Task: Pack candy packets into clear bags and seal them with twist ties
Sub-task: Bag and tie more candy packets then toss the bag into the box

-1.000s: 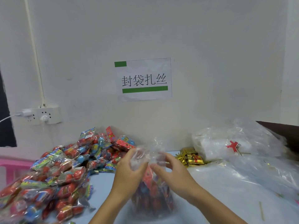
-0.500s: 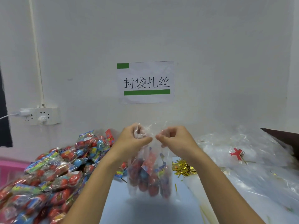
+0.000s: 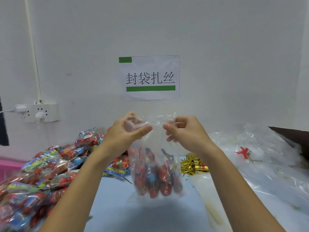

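A clear bag (image 3: 155, 174) filled with several red and blue candy packets hangs in the air over the pale blue table (image 3: 150, 218). My left hand (image 3: 128, 129) pinches the left side of the bag's open top. My right hand (image 3: 182, 131) pinches the right side of that top, so the mouth is stretched between both hands. A bunch of gold twist ties (image 3: 194, 166) lies on the table just right of the bag. A big heap of loose candy packets (image 3: 50, 173) covers the table's left side.
Empty clear bags (image 3: 260, 156) lie piled at the right, with a red-marked tie among them. A paper sign (image 3: 149, 77) hangs on the white wall, and a power strip (image 3: 37, 113) is fixed at the left. A pink bin edge (image 3: 8, 164) shows at far left.
Both hands have lifted the filled bag off the table and moved apart, spreading its top. Earlier they were bunched close together at the bag's neck, low near the table.
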`<state>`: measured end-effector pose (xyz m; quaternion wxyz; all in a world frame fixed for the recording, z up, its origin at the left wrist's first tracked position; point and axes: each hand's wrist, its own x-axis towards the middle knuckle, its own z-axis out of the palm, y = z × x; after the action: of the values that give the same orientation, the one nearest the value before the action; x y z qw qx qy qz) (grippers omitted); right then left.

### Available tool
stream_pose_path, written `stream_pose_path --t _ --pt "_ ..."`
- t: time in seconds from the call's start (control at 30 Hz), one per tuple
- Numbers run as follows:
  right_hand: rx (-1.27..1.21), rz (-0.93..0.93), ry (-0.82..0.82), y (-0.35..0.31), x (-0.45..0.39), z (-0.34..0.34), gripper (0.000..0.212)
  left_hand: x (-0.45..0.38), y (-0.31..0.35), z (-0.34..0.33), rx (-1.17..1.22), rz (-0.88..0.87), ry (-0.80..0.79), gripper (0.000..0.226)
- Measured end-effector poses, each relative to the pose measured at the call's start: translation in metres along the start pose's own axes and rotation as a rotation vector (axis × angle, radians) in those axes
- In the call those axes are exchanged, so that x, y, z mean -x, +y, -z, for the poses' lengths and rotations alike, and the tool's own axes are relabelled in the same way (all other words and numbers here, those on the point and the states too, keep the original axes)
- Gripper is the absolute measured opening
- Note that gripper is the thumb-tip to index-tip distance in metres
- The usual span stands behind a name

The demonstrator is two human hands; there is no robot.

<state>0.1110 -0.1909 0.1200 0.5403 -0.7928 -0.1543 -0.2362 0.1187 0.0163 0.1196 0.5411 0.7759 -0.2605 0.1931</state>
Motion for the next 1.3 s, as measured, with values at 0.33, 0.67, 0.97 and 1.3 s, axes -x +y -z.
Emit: stream_pose_path --t 0.33,0.67,0.97,1.3 --pt "-0.089 0.083 -0.130 -0.006 0.007 -0.026 0.009 0.003 -0.014 -0.011 0.069 -0.003 -0.150 0.029" --pt "0.135 -0.068 -0.601 0.010 0.010 -0.012 0.077 0.000 -0.006 -0.001 0.170 -0.067 0.025 0.032" --pt "0.013 0.051 -0.809 0.003 0.026 -0.064 0.040 -0.001 0.006 -0.026 0.491 -0.086 0.171 0.038" --pt "-0.229 0.033 -0.704 0.008 0.028 -0.072 0.023 -0.012 0.006 -0.034 0.635 -0.012 0.222 0.046"
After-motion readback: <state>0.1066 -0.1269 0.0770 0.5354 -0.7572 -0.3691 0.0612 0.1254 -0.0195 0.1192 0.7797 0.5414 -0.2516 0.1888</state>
